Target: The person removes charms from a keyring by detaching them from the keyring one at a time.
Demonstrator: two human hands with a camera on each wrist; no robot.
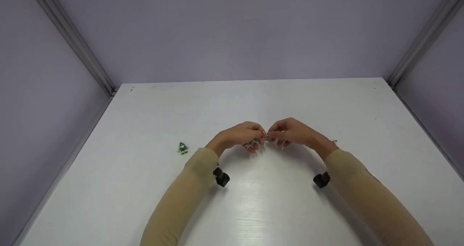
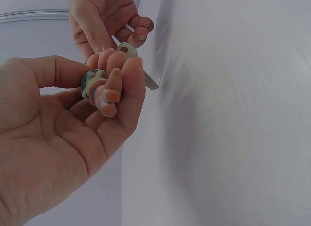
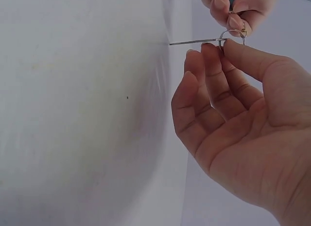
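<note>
No readable text, label, brand, number or sign on anything in view.

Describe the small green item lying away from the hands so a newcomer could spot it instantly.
Start at the white tabletop inside the lilac-walled booth. Both hands meet near its middle, pinching a silver key on a thin metal ring. Look past the left hand toward the left wall: the small green charm lies there alone, the only coloured thing resting on the table.

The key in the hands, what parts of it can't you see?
- Key: left wrist view, left hand fingers cover its head.
- Key ring: right wrist view, right hand fingertips hide part.
- Head view: both too small.
- Green thing on table: too small to name.
</note>
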